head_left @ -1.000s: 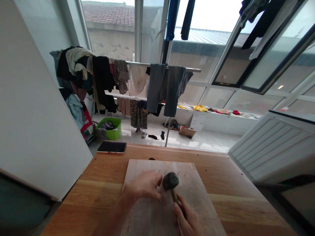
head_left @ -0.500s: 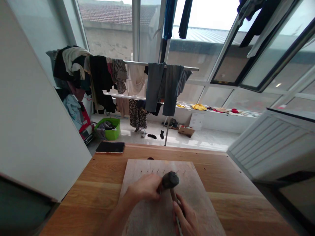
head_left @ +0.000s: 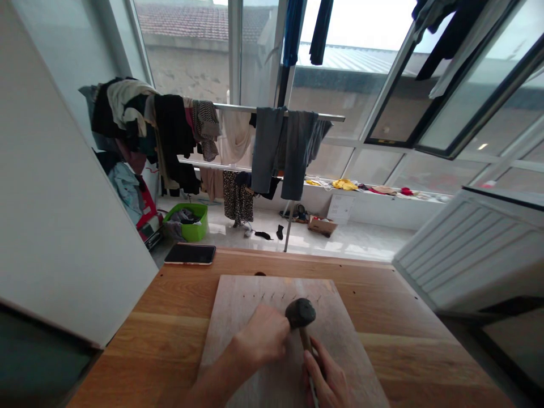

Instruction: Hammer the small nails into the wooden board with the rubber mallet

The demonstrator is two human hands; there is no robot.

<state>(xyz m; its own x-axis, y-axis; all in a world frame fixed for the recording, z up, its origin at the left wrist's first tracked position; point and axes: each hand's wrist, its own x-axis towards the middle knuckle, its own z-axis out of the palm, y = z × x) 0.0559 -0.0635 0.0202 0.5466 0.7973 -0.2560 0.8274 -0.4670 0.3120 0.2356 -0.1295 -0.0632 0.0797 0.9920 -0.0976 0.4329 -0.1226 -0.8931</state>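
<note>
My right hand (head_left: 325,377) is wrapped round the wooden handle of a hammer (head_left: 301,313), whose dark round head hangs just over a pale wooden board (head_left: 238,306). My left hand (head_left: 262,339) rests on the board beside the hammer head, fingers pinched together near its face; what they pinch is too small to make out. A row of several small nails (head_left: 272,296) stands along the board's far part. The board lies on a wooden table (head_left: 170,317).
A phone (head_left: 189,254) lies at the table's far left corner. A white panel (head_left: 63,226) leans at the left and a slatted white panel (head_left: 471,255) at the right. Beyond the table stand a laden clothes rack (head_left: 272,147) and a green basket (head_left: 189,221).
Both hands and the hammer head have shifted slightly right and towards me on the board. The view has barely moved.
</note>
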